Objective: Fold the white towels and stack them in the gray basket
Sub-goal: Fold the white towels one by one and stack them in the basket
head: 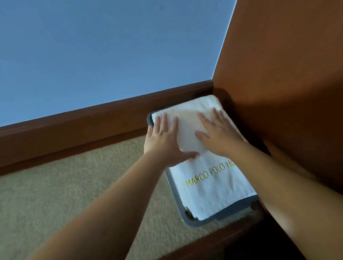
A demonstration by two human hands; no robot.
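Observation:
A folded white towel (190,126) lies on top of a stack of white towels (213,190) in the gray basket (176,198), which sits on the carpet in a corner. The lower towel shows yellow lettering. My left hand (164,141) rests flat on the top towel's left edge, fingers spread, thumb across its near edge. My right hand (217,132) presses flat on the towel's right side, fingers apart. Neither hand grips anything. The basket's far and right sides are mostly hidden by the towels.
A blue wall (100,49) with a dark wooden baseboard (81,128) runs behind the basket. A brown wooden panel (296,76) stands close on the right. Beige carpet (49,199) spreads to the left. A dark wooden edge (225,246) crosses below the basket.

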